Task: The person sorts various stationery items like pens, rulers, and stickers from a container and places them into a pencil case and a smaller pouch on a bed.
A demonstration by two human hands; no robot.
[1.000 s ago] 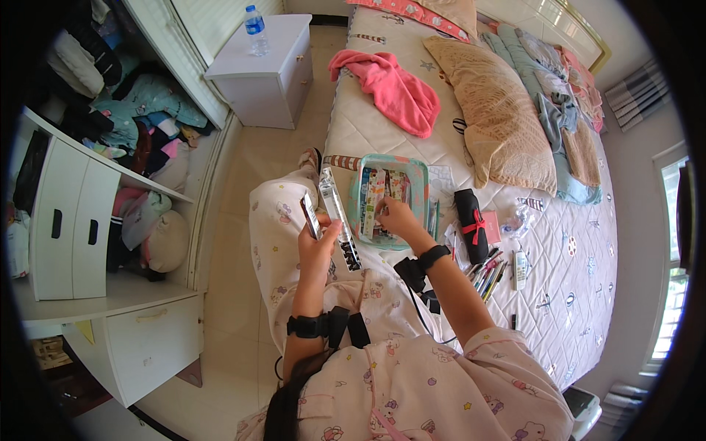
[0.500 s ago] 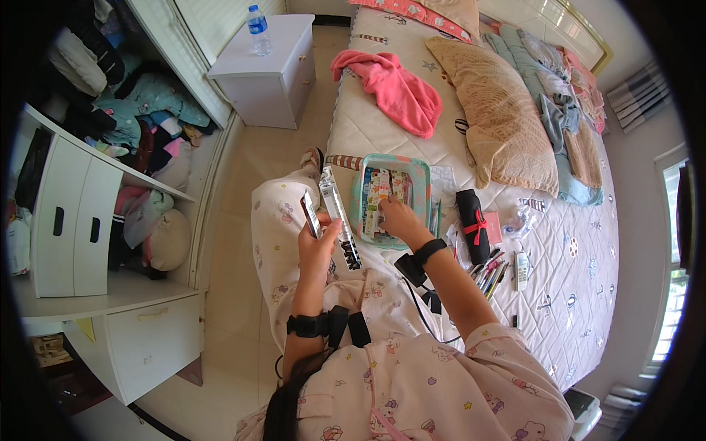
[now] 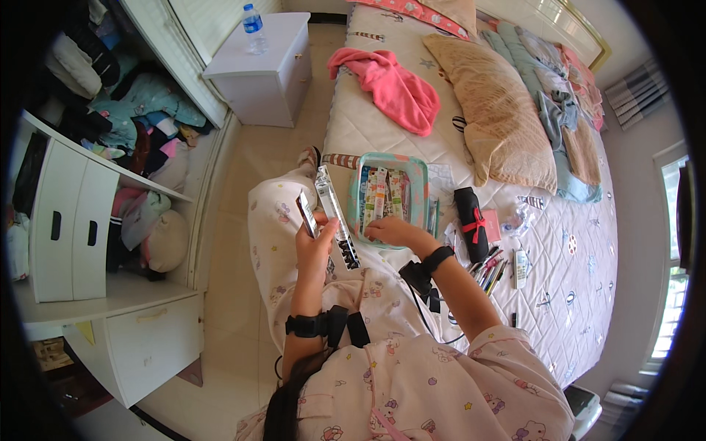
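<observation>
My left hand (image 3: 316, 248) is closed round a couple of long slim packets, held upright over my lap. One is a long clear-and-white packet (image 3: 331, 202) with a black patterned lower end; beside it a shorter dark-and-white packet (image 3: 306, 214) sticks up by the thumb. On the bed edge at my right stands a teal plastic basket (image 3: 421, 176) with pinkish patches, filled with slim colourful packets (image 3: 380, 192). My right hand (image 3: 393, 231) reaches over the basket's near end with fingers curled downward; what the fingertips hold, if anything, is hidden.
Right of the basket lie a black roll (image 3: 468, 220) tied with red ribbon, several pens (image 3: 491, 272), a white remote (image 3: 521, 269) and crumpled clear plastic (image 3: 521, 222). Pink cloth (image 3: 393, 88) and a tan pillow (image 3: 493, 117) lie farther back. A white cabinet (image 3: 254, 84) carries a bottle (image 3: 254, 29).
My right hand has moved from the middle of the basket toward its near end, uncovering more of the packets. My left hand keeps its packets in nearly the same place.
</observation>
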